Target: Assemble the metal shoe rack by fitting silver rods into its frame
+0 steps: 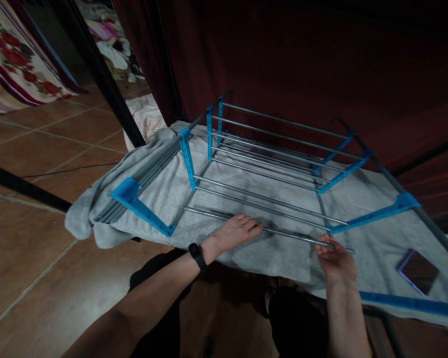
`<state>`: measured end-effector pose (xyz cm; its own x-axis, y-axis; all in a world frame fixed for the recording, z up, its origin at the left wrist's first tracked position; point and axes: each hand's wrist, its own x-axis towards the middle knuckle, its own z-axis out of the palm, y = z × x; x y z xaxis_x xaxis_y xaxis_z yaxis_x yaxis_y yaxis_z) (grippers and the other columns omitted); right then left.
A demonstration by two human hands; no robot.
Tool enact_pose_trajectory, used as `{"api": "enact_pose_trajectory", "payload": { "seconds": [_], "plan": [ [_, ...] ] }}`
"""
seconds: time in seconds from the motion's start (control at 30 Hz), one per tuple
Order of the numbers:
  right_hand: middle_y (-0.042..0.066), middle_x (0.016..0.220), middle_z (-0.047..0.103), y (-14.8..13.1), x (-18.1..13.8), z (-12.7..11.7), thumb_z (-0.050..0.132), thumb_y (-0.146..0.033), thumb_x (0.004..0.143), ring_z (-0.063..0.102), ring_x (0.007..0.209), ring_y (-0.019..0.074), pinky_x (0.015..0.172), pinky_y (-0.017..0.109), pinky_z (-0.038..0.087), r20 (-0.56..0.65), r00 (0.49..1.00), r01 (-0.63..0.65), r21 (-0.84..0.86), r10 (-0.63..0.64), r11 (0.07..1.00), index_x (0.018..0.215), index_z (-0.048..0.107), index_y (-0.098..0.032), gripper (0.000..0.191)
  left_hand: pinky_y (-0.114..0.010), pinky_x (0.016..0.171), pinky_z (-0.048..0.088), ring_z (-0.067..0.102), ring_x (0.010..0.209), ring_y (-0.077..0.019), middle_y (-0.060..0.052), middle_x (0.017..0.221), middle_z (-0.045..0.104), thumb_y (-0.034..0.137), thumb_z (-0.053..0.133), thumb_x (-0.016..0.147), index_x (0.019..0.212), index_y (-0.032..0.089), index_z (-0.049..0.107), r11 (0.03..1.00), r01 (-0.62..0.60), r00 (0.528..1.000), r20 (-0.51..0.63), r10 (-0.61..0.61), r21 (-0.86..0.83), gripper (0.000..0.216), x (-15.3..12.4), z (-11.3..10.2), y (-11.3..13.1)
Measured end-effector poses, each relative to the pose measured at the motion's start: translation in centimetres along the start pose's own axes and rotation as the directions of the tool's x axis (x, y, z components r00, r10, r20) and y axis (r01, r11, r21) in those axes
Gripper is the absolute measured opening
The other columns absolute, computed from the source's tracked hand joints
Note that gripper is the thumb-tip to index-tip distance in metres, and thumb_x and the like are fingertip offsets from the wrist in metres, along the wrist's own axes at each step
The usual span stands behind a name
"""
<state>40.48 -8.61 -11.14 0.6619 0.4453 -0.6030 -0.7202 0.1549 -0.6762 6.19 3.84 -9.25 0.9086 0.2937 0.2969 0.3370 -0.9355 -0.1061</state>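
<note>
A loose-looking metal rod (287,234) runs along the near side of a drying rack frame with blue plastic brackets (345,226). My left hand (237,232), with a dark band on its wrist, is closed over the rod near its middle. Palm up, my right hand (335,256) grips the same rod close to its right end. The rod's left end lies by the grey crossbar (182,211), beside the front left blue bracket (145,209). Behind it, several thinner rods span between the left and right brackets.
A grey blanket (242,253) covers the surface under the rack. A phone (418,272) lies at the right, near a long blue strip (410,303). More grey tubes (149,176) rest at the left. Dark metal posts (100,74) and a maroon curtain (283,64) stand around.
</note>
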Motion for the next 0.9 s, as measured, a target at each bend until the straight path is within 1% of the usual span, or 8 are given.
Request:
{"api": "enact_pose_trajectory", "payload": {
  "seconds": [0.2,0.37,0.43,0.5,0.6,0.7,0.8,0.9],
  "plan": [
    [0.001,0.087,0.074,-0.5,1.1,-1.3,0.051,-0.018,0.086,0.073,0.072,0.0149,0.074,0.035,0.066,0.02,0.998,0.066,-0.026,-0.066,0.997,0.086,0.065,-0.024,0.015,-0.035,0.091,0.046,0.064,0.103,-0.0186,-0.007,0.114,0.071,0.004,0.046,0.101,0.143,0.016,0.053,1.0,-0.004,1.0,0.013,0.004,-0.001,0.044,0.0,-0.2,0.0],
    [0.004,0.091,0.076,-0.2,0.9,-1.1,0.04,-0.024,0.096,0.075,0.078,0.0152,0.073,0.033,0.064,-0.014,0.999,0.039,0.018,-0.039,0.999,0.092,0.067,-0.024,0.027,-0.035,0.092,0.046,0.064,0.101,-0.0191,-0.007,0.111,0.071,0.003,0.049,0.1,0.144,0.016,0.053,1.0,0.026,0.999,0.021,-0.026,0.002,0.046,0.1,0.0,-0.1],
    [0.004,0.09,0.076,0.0,0.6,-0.8,0.041,-0.026,0.097,0.075,0.077,0.016,0.074,0.034,0.064,-0.012,0.999,0.047,0.035,-0.047,0.998,0.093,0.067,-0.023,0.027,-0.036,0.093,0.047,0.064,0.102,-0.0197,-0.008,0.112,0.071,0.003,0.052,0.098,0.145,0.017,0.052,0.999,0.042,0.999,0.033,-0.042,-0.013,0.049,0.1,0.1,-0.3],
    [0.004,0.089,0.077,0.2,0.2,-0.5,0.047,-0.029,0.095,0.074,0.075,0.0162,0.076,0.035,0.064,0.0,0.998,0.067,0.05,-0.067,0.996,0.092,0.067,-0.023,0.021,-0.036,0.095,0.048,0.064,0.104,-0.0203,-0.008,0.113,0.071,0.003,0.052,0.098,0.145,0.018,0.053,0.999,0.047,0.999,0.028,-0.047,-0.024,0.049,0.0,0.1,-0.5],
    [0.001,0.085,0.076,0.5,-0.3,0.1,0.054,-0.028,0.091,0.074,0.072,0.0157,0.078,0.033,0.063,0.036,0.995,0.086,0.085,-0.089,0.993,0.089,0.066,-0.023,0.013,-0.039,0.093,0.049,0.066,0.104,-0.022,-0.008,0.112,0.072,0.004,0.051,0.097,0.141,0.019,0.058,0.998,0.064,0.998,-0.015,-0.064,-0.03,0.048,-0.2,0.3,-1.0],
    [-0.001,0.08,0.076,0.7,-0.8,0.8,0.059,-0.023,0.087,0.073,0.07,0.0147,0.078,0.032,0.063,0.054,0.993,0.101,0.087,-0.106,0.991,0.084,0.064,-0.023,0.006,-0.04,0.089,0.05,0.067,0.098,-0.0233,-0.009,0.109,0.074,0.004,0.05,0.096,0.131,0.02,0.067,0.995,0.088,0.989,-0.115,-0.093,-0.05,0.042,-0.3,0.8,-2.1],
    [-0.002,0.079,0.076,0.8,-1.3,1.6,0.058,-0.015,0.086,0.073,0.07,0.012,0.079,0.026,0.062,0.027,0.995,0.096,0.115,-0.1,0.989,0.082,0.064,-0.023,0.011,-0.041,0.088,0.049,0.068,0.093,-0.0246,-0.009,0.104,0.076,0.008,0.05,0.098,0.122,0.02,0.072,0.992,0.113,0.975,-0.188,-0.123,-0.06,0.035,-0.3,1.3,-3.1],
    [-0.002,0.08,0.077,1.0,-1.8,2.2,0.061,-0.013,0.087,0.073,0.07,0.011,0.076,0.023,0.062,0.042,0.988,0.142,0.115,-0.148,0.983,0.085,0.066,-0.023,0.011,-0.042,0.086,0.049,0.07,0.092,-0.0263,-0.009,0.103,0.077,0.017,0.048,0.102,0.118,0.019,0.073,0.991,0.126,0.971,-0.197,-0.132,-0.044,0.03,-0.5,1.4,-4.2]
  ]
}}
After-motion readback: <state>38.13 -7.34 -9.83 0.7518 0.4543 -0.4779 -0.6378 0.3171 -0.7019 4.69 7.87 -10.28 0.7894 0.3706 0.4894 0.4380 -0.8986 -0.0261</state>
